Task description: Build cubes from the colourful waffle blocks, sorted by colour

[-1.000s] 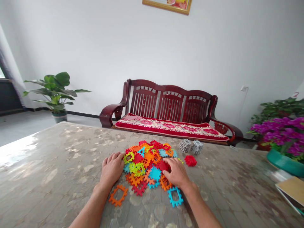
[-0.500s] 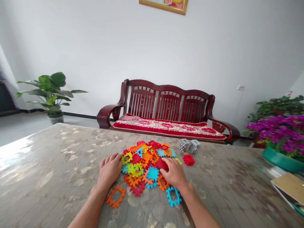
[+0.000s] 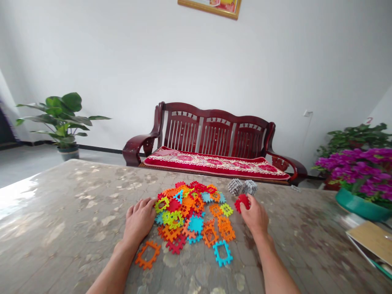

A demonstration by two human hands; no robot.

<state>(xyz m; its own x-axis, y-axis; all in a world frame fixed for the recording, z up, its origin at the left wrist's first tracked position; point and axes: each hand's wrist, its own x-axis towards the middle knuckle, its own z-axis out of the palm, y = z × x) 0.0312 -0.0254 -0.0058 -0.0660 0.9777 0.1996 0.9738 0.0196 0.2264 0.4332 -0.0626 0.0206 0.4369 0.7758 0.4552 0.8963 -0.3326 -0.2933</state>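
A heap of interlocking plastic tiles [image 3: 195, 224] in red, orange, lime green and blue lies before me, with notched edges and some with window cut-outs. My left hand [image 3: 140, 218] rests flat on the table against the heap's left side, holding nothing. My right hand [image 3: 255, 216] is right of the heap, thumb and fingers closed on a red tile [image 3: 243, 200]. That tile is over the small red group; where one ends and the other begins is hard to make out. An orange frame tile [image 3: 148, 255] and a blue frame tile [image 3: 223, 253] lie nearest me.
Two grey knobbly clusters [image 3: 235, 187] sit just beyond my right hand. Purple flowers in a teal planter [image 3: 361, 205] and a brown-covered box [image 3: 370, 241] are at the table's right. Beyond the table [image 3: 76, 212] stands a wooden bench [image 3: 211, 134]; a potted plant [image 3: 65, 122] is at left.
My right hand has moved right with the red tile, from the heap to the small red group. Orange and lime tiles once under it now show. My left hand has stayed put.
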